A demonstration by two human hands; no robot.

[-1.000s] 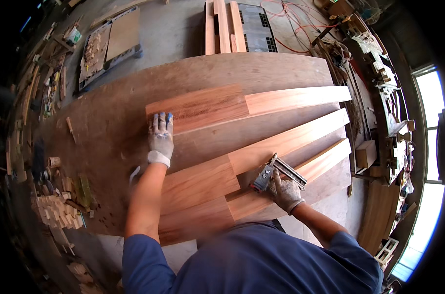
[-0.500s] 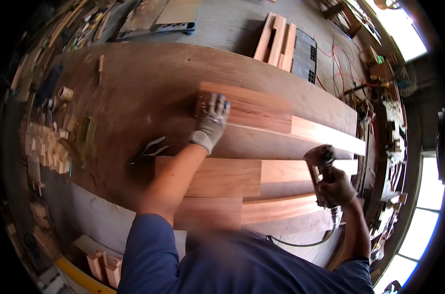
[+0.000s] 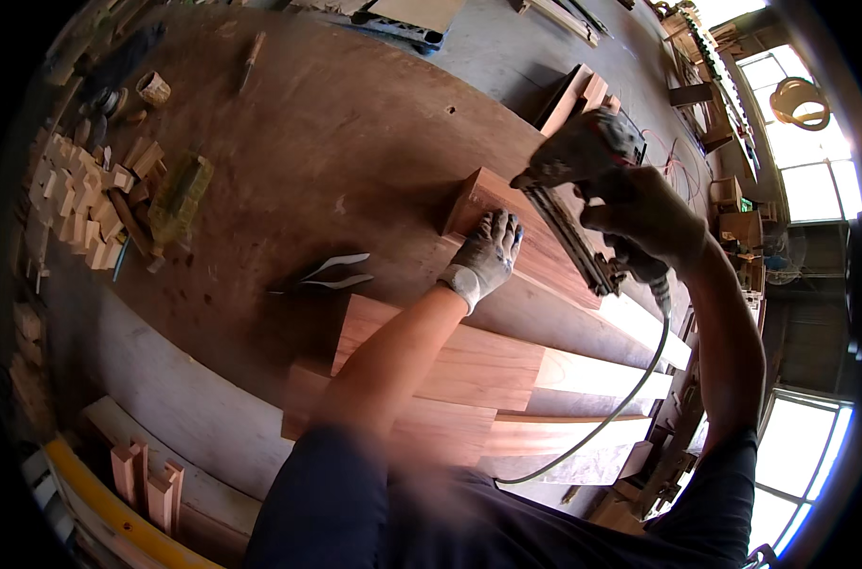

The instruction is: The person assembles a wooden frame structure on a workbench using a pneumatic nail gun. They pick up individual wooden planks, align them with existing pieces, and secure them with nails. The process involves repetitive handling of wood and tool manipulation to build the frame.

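Right grip point(image 3: 651, 216), now higher, around nailer point(image 3: 587, 152)

Beyond the table point(image 3: 384, 142) we see grey floor point(image 3: 495, 59); to its right, bright windows point(image 3: 797, 469) and a dark wall point(image 3: 806, 362)

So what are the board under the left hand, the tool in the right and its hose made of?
Board: wood, judging by the streaky reddish-brown grain; it looks matt, perhaps unvarnished.
Tool: its long rail is probably metal, given the bright edges; the dark, scuffed body could be metal or plastic.
Hose: likely rubber or plastic, as it looks smooth and bends in one curve.
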